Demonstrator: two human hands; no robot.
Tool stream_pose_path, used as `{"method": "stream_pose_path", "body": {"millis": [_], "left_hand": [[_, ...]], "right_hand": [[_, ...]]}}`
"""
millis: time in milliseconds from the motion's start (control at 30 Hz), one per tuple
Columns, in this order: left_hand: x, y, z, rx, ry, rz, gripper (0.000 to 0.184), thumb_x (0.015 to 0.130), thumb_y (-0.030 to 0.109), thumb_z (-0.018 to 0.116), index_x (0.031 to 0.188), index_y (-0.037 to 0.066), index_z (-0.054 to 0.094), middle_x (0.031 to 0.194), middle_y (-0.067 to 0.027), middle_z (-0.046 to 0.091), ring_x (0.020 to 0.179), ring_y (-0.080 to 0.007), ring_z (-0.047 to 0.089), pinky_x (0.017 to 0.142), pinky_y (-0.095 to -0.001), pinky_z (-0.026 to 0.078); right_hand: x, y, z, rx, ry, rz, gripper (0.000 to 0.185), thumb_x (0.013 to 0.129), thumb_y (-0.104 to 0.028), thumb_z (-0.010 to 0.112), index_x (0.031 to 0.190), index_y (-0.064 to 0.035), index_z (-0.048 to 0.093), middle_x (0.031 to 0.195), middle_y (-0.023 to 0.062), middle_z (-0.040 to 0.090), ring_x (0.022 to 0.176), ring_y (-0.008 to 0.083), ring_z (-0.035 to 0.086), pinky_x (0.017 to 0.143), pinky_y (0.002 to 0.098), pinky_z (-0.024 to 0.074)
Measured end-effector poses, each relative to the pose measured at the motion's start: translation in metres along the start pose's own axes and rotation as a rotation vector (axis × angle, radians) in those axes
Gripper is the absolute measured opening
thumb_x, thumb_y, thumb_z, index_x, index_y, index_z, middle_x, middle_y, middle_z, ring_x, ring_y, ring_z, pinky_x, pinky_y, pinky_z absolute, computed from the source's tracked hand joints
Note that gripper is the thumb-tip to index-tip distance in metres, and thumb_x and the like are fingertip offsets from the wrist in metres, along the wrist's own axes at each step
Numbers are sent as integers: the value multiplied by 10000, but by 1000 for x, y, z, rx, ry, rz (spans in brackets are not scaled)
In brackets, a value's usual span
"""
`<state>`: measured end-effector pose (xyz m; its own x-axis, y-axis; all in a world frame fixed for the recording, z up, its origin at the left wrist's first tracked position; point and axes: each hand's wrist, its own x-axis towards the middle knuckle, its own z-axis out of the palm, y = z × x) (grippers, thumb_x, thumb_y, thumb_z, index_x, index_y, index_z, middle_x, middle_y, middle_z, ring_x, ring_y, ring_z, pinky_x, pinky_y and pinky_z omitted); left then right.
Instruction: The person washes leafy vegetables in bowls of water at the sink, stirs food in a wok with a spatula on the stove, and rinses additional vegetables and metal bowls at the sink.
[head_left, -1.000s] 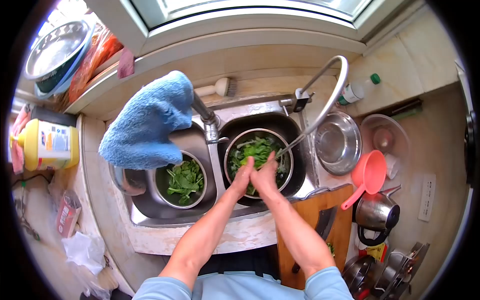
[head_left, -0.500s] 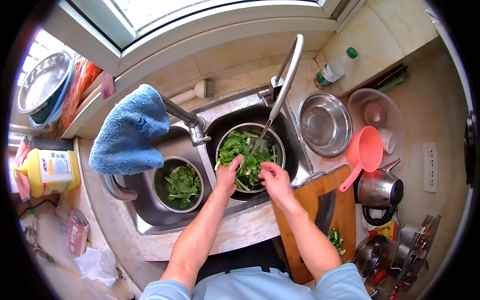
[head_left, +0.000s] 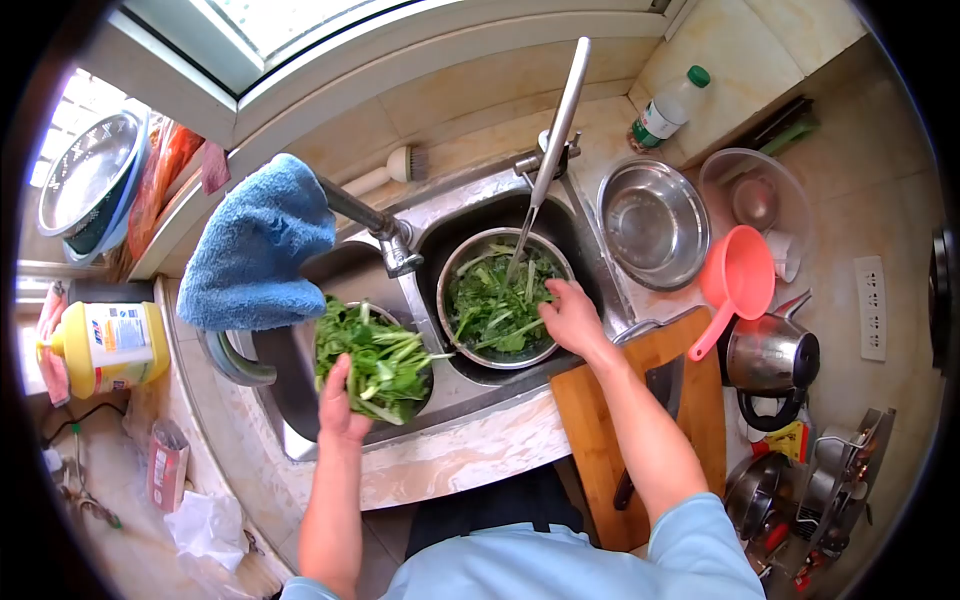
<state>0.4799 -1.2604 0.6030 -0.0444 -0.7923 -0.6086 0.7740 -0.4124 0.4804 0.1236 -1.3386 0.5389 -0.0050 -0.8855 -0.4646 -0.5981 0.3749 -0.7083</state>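
Green leaves bunch, grasped in my left hand, above the left bowl; my right hand curls by the right bowl, its hold unclear; keeping them low and gathered should limit drips.

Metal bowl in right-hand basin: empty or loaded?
Loaded: leafy greens cover most of the inside of the metal bowl, and the right hand is at its rim.

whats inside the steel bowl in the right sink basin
Inside the steel bowl are leafy greens with pale stems, and water running in from the faucet. The greens cover the bottom; the right hand hides some rim.
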Motion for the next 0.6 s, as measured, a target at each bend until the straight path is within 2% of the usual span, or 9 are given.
{"method": "stream_pose_path", "body": {"millis": [100,133,233,267,300,367,400,500,600], "left_hand": [[16,22,-74,311,196,70,394,925,197,653,1270,46,538,1184,-104,638,1018,-243,654,874,-421,564],[29,24,-94,440,300,-25,427,905,208,686,1273,45,542,1189,-103,637,1012,-233,653,865,-399,558],[56,13,-133,966,473,-134,535,826,231,783,1270,16,577,1167,-107,654,1046,-221,634,843,-338,512],[64,12,-143,1155,496,-85,507,818,273,780,1217,7,614,1123,-130,676,1031,-248,649,847,-358,518],[68,12,-155,1342,523,-40,491,810,314,776,1164,-1,651,1078,-154,698,1016,-275,664,851,-379,523],[42,28,-88,1834,605,-161,466,826,393,725,1067,-4,691,1027,-191,705,983,-319,675,842,-404,530],[34,31,-61,2076,639,-230,476,834,432,699,1019,-6,712,1002,-210,708,967,-340,680,838,-417,534],[35,25,-61,2314,464,-289,524,871,504,602,931,-1,729,960,-235,700,950,-373,675,831,-449,538],[50,14,-51,2441,266,-405,507,886,507,590,981,30,733,1000,-174,716,968,-335,684,828,-412,536]], "right_hand": [[9,3,20,-603,-115,-372,889,756,-333,769,1486,-73,333,1504,244,317,1343,414,374,1034,509,421],[13,-13,21,-783,-293,-360,1128,680,-396,836,1552,-143,166,1593,207,119,1430,460,171,1069,602,352],[27,-32,46,-1115,-302,-561,1135,658,-382,840,1548,-117,189,1586,243,86,1416,475,207,1050,581,384],[38,-23,59,-1120,-159,-643,1019,681,-313,812,1516,-127,258,1526,280,212,1354,476,325,1020,559,422],[51,-15,71,-988,-158,-548,949,709,-300,790,1495,-114,291,1503,266,254,1331,464,358,1021,547,428],[74,-6,89,-723,-166,-356,812,763,-274,745,1452,-89,356,1458,238,336,1284,439,423,1024,522,438],[74,-11,85,-650,-227,-237,584,795,-224,678,1333,-96,491,1344,224,423,1168,400,516,996,471,471],[51,-9,61,-575,-174,-298,519,785,-239,694,1270,-123,554,1348,204,429,1201,371,484,988,466,478],[33,-18,38,-682,-82,-340,581,749,-227,745,1288,-132,549,1470,228,289,1330,449,323,1006,482,468]]}}
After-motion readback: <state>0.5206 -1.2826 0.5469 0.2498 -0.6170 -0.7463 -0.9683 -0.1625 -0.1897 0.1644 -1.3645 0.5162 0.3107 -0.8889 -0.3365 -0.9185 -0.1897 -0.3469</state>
